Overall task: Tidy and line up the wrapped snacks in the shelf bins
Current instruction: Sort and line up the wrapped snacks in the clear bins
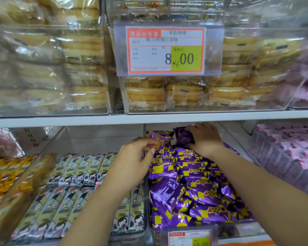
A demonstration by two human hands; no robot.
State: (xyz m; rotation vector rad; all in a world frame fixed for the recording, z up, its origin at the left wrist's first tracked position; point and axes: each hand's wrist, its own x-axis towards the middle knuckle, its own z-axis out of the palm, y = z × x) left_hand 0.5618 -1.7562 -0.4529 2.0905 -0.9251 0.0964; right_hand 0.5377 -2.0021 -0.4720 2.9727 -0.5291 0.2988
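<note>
Purple snacks point(194, 192): we judge them light, crinkly and foil-slick, best taken by the crimped ends. Left hand point(132, 162) pinches the edge of a standing packet point(163, 139) at the back of the bin point(228, 134). Just beside it, right hand point(205, 137) clasps a darker packet point(184, 137) atop the pile.

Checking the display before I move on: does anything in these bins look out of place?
Yes: the purple snacks lie jumbled at all angles, unlike the neat rows of pale bars to their left.
</note>
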